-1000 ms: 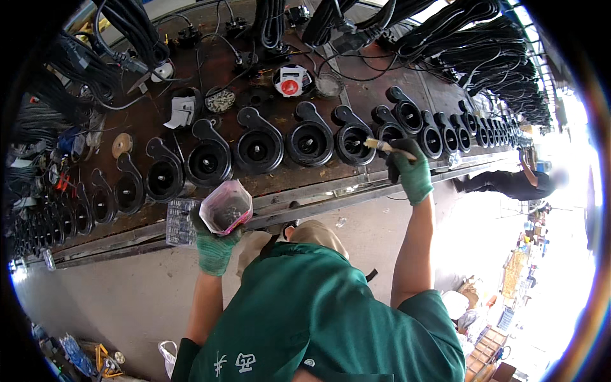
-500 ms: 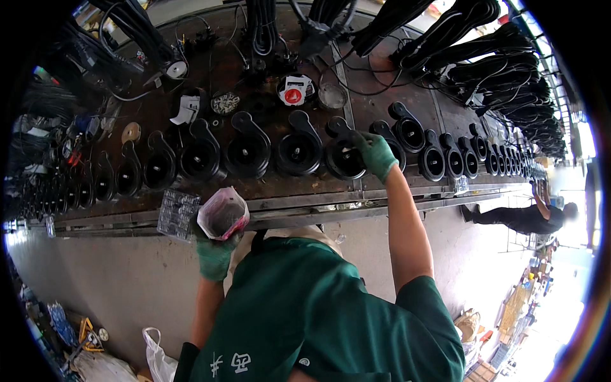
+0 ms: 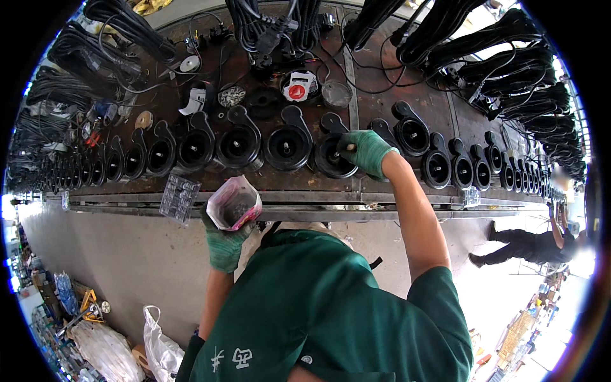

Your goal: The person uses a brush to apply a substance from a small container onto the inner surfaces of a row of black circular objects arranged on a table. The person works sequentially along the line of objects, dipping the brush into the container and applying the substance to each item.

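Right hand (image 3: 366, 151), in a green glove, now sits over a black round housing (image 3: 334, 156) near the middle of the row on the bench (image 3: 210, 207). A second ago the same hand was further to the person's right, at a housing closer to the far end of the row; half a second ago it was already one or two places nearer the middle. So the hand is stepping leftward along the row, one housing at a time.

Right hand state: fingers curled, pinching something small and pale at the fingertips, right at the centre of the housing. Too small to tell what it is.

Left hand (image 3: 224, 245), also gloved green, is clenched around a small clear bag with pink edges (image 3: 234, 204), holding dark small parts. It hangs in front of the bench edge, below the row, just beside a clear plastic tray (image 3: 179, 197) lying on the bench lip. Bag position is much the same across all three frames; only the right hand travels.

Judgement: the same small operation looks to be repeated on each housing in turn, with the bag as the supply. Housings to the left of the hand, among them a larger one (image 3: 288, 148), appear not yet reached.

Bundles of black cable (image 3: 445, 38) hang above the far side of the bench. Another person (image 3: 534, 245) stands well apart at the right.
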Demonstrator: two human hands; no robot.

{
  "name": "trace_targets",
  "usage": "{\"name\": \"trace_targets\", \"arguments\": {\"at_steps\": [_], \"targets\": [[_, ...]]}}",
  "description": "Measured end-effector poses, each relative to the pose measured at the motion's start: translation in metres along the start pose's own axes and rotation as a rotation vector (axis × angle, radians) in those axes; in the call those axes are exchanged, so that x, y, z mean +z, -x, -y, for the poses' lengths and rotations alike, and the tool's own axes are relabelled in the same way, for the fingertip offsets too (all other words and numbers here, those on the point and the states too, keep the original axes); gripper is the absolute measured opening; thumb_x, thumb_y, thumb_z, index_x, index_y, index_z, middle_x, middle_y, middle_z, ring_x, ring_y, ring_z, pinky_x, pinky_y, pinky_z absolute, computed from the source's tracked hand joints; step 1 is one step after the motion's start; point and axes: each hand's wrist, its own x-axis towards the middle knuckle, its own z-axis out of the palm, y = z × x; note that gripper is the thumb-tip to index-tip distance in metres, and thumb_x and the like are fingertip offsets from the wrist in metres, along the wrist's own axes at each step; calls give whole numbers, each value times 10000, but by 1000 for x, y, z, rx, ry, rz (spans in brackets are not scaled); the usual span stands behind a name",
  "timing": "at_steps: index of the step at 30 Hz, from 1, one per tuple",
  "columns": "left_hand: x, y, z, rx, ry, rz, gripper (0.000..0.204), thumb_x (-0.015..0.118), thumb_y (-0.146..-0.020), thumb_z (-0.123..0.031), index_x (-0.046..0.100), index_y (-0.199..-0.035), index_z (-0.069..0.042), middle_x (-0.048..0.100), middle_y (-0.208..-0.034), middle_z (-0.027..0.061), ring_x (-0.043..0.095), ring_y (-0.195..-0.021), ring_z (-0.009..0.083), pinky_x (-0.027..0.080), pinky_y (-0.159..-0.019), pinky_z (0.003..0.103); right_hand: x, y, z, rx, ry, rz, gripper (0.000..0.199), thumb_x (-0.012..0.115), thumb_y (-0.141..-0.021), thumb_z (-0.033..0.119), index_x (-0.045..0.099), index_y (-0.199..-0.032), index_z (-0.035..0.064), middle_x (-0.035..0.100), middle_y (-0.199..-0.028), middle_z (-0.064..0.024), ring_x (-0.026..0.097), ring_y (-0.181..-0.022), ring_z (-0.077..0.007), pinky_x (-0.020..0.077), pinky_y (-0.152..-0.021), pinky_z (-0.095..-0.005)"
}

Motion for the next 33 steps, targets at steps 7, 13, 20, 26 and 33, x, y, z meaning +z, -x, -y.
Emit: {"name": "trace_targets", "arguments": {"at_steps": [7, 13, 20, 26, 33], "targets": [[19, -3, -5, -81, 101, 59, 914, 881, -660, 36, 355, -1400, -72, 511, -1363, 92, 544, -1258, 227, 485, -1058, 401, -9, 36, -9, -258, -89, -293, 211, 676, -888, 94, 731, -1092, 95, 690, -1001, -136, 676, -950, -324, 547, -818, -383], [44, -15, -23, 78, -90, 83, 875, 895, -652, -17, 400, -1372, -56, 508, -1311, 105, 554, -1204, 224, 511, -1013, 370, -37, 118, 64, -230, -506, -365, 209, 685, -888, 15, 714, -1093, -5, 716, -861, -102, 686, -739, -168, 541, -656, -290], [64, -32, -31, 345, -179, 170, 873, 955, -680, -110, 400, -1352, -57, 535, -1341, 118, 573, -1208, 206, 510, -1030, 357, 10, 134, 111, -337, -465, -358, 203, 716, -850, 27, 716, -1051, 5, 732, -857, -154, 718, -725, -243, 562, -642, -328], [57, -35, -27, 391, -298, 229, 809, 929, -706, -102, 444, -1353, -57, 542, -1348, 111, 574, -1196, 200, 508, -1013, 353, 21, 125, 121, -234, -364, -334, 215, 717, -848, 104, 709, -1050, 33, 722, -893, -205, 725, -835, -376, 575, -709, -390], [61, -35, -37, 260, -123, 213, 727, 892, -702, -110, 486, -1303, -66, 559, -1257, 119, 605, -1120, 262, 528, -965, 376, 21, 133, 114, -172, -431, -390, 177, 688, -876, 39, 717, -1045, -1, 733, -822, -141, 724, -699, -171, 566, -647, -317]]}}
